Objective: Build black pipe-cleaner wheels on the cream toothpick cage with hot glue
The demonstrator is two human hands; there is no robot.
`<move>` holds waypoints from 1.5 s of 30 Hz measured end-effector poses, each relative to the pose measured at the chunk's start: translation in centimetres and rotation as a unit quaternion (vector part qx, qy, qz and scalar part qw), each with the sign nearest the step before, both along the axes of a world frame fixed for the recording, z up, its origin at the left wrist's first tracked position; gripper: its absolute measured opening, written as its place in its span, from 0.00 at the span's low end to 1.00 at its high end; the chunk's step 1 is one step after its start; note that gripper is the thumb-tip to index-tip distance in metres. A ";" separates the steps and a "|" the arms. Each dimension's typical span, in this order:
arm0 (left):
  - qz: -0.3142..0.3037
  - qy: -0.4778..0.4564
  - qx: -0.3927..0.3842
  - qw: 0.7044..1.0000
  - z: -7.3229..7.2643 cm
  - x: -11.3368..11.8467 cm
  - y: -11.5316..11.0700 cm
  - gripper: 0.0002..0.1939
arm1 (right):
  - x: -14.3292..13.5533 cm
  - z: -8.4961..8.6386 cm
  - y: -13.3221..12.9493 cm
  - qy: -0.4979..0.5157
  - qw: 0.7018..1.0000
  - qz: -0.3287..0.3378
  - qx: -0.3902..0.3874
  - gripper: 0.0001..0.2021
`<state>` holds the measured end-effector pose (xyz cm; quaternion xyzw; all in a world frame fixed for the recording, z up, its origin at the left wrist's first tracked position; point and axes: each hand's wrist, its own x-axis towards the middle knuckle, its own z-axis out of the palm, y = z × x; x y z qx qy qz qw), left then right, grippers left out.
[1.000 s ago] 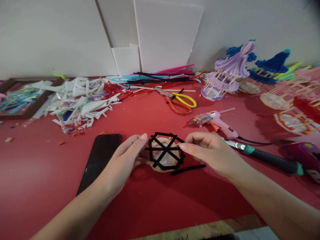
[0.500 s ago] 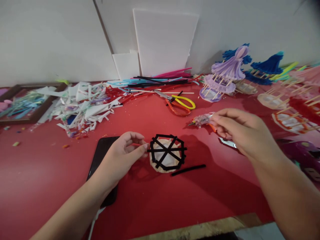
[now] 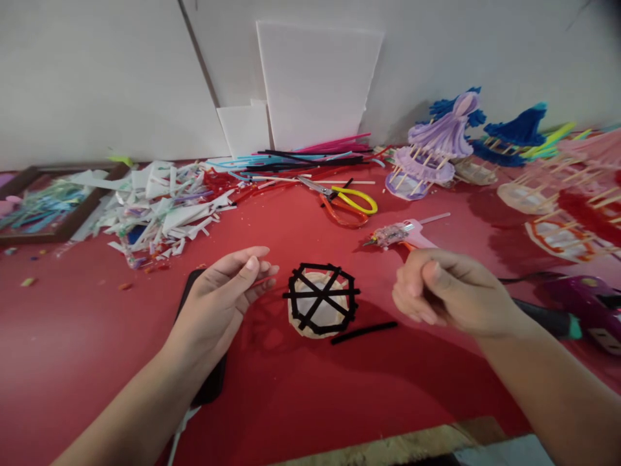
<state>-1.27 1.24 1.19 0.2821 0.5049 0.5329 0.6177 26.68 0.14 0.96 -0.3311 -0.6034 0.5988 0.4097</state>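
An octagonal frame of black pipe cleaners with crossing spokes lies over a small round beige-rimmed piece on the red table. Just left of it hovers my left hand, not touching it, its fingers loosely bent and apart with nothing visible in them. My right hand is above the table to the right, fingers curled in and thumb over them, holding nothing that I can see. Behind it lies a pink glue gun, nozzle to the left. A short black pipe cleaner rests in front of the frame.
Scissors with yellow and orange handles lie behind. White scraps are heaped back left, beside pipe cleaners. A phone is under my left arm. Carousel-like models and a purple tool stand right.
My right hand has let go of the glue gun, now on the table, and moved down toward me. My left hand has drawn away from the black frame to the left.
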 end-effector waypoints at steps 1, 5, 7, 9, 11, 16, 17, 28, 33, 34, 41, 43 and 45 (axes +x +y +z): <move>-0.006 -0.004 0.008 1.000 0.0 0.0 0.0 0.19 | 0.0 0.1 -0.2 -0.055 0.998 -0.017 0.031 0.16; -0.034 -0.003 0.035 0.999 0.0 -0.3 0.0 0.14 | -0.5 0.5 -0.5 -0.228 0.966 -0.090 0.082 0.13; -0.036 -0.001 0.048 0.998 -0.1 -0.3 0.0 0.12 | -1.0 0.5 -0.6 -0.259 0.959 -0.096 0.062 0.12; -0.030 0.000 0.060 0.998 -0.2 -0.4 0.1 0.11 | -1.4 0.3 -0.7 -0.269 0.960 -0.078 0.024 0.15; -0.017 0.000 0.064 0.998 -0.4 -0.4 0.1 0.12 | -1.8 -0.1 -0.7 -0.265 0.962 -0.055 -0.015 0.17; 0.018 -0.014 0.047 0.999 -0.5 -0.3 0.2 0.15 | -2.4 -0.9 -0.3 -0.235 0.968 -0.034 -0.079 0.14; 0.019 -0.025 0.042 0.999 -0.5 -0.2 0.2 0.14 | -2.4 -0.9 -0.2 -0.234 0.968 -0.037 -0.086 0.14; 0.080 -0.097 -0.078 0.989 1.1 0.4 0.6 0.16 | -2.5 -1.3 0.0 0.059 0.954 -0.121 -0.269 0.14; 0.069 -0.098 -0.071 0.990 0.7 0.2 0.7 0.14 | -2.6 -1.4 0.5 0.144 0.917 -0.085 -0.361 0.14; 0.069 -0.098 -0.068 0.991 0.7 0.2 0.7 0.14 | -2.5 -1.4 0.6 0.147 0.917 -0.079 -0.363 0.14; 0.046 -0.086 -0.048 0.994 0.4 0.1 0.5 0.05 | -2.1 -1.7 1.0 0.164 0.941 -0.148 -0.258 0.12; 0.033 -0.078 -0.046 0.995 0.4 0.0 0.3 0.04 | -2.2 -1.4 1.0 0.161 0.950 -0.176 -0.203 0.13; 0.026 -0.068 -0.051 0.996 0.4 0.0 0.2 0.04 | -2.4 -1.0 1.0 0.153 0.955 -0.176 -0.181 0.15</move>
